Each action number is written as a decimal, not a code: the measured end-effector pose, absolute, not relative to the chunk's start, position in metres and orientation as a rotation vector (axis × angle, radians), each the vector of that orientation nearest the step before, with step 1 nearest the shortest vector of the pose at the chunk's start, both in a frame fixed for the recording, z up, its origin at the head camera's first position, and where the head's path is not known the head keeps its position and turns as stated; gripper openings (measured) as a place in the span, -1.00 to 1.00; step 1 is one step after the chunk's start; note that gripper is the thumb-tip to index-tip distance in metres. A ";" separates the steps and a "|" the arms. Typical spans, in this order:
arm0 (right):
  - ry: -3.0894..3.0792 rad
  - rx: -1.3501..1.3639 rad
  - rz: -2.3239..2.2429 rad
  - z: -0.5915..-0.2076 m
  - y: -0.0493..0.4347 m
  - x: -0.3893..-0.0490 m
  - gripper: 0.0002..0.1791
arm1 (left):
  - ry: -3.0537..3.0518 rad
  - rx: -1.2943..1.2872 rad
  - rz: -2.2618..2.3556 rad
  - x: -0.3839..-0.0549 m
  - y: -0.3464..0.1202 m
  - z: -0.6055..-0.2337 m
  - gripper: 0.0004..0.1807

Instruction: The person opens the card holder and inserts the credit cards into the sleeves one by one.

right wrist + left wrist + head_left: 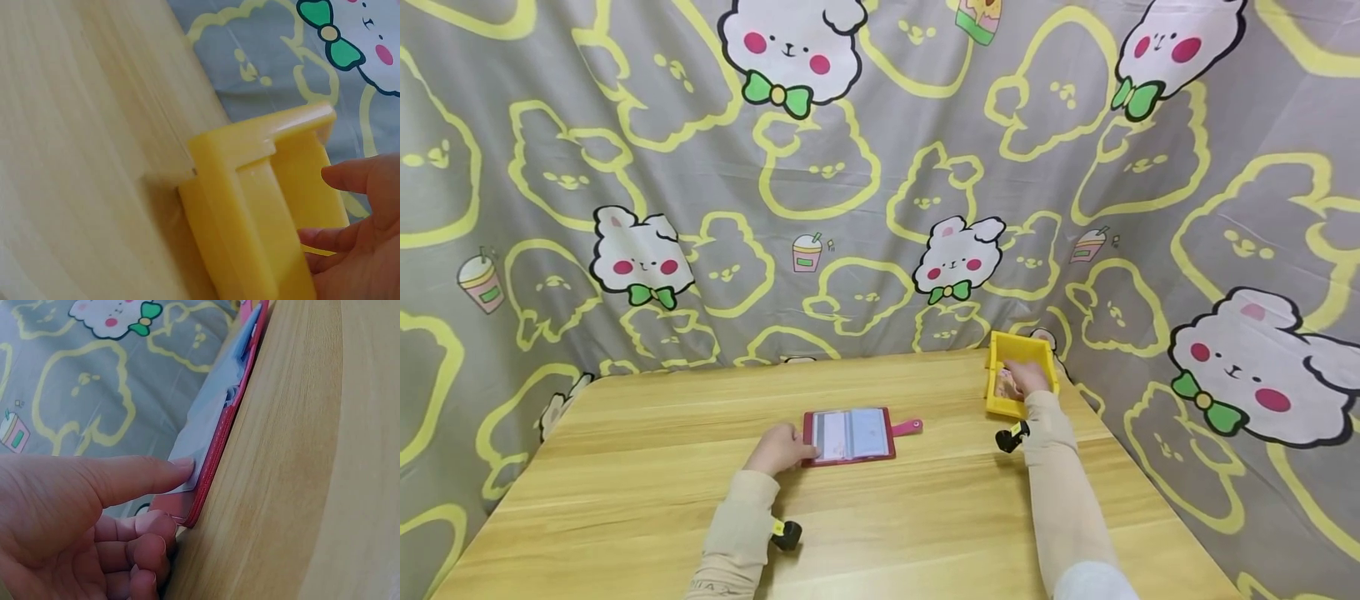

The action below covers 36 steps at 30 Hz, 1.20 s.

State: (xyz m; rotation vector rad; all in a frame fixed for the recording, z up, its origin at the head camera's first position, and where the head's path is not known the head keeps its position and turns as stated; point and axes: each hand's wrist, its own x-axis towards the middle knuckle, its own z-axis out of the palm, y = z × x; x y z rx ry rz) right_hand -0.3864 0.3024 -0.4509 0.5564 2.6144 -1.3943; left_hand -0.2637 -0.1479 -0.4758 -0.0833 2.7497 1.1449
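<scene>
A red card holder lies unfolded on the table, showing clear plastic sleeves and a pink snap strap on its right. My left hand grips its left edge. In the left wrist view the thumb presses on the sleeve page, and the other fingers curl at the cover's edge. My right hand reaches into a yellow plastic bin at the back right. A small pinkish printed piece shows in the bin beside the fingers. In the right wrist view, thumb and fingers stand apart inside the bin's opening.
The wooden table meets a grey patterned curtain along its back and right side. The bin stands close to the table's back right corner. A small black camera sits on each wrist.
</scene>
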 end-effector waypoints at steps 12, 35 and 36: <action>2.456 0.608 -1.638 -0.456 0.306 -0.386 -0.19 | 2.756 -0.096 1.147 -0.262 -0.148 -0.474 -0.60; 2.443 0.575 -1.863 -0.457 0.301 -0.382 -0.61 | 2.746 -0.106 1.159 -0.265 -0.148 -0.478 -0.62; 2.451 0.581 -1.836 -0.457 0.301 -0.382 -0.75 | 2.746 -0.103 1.161 -0.265 -0.148 -0.478 -0.62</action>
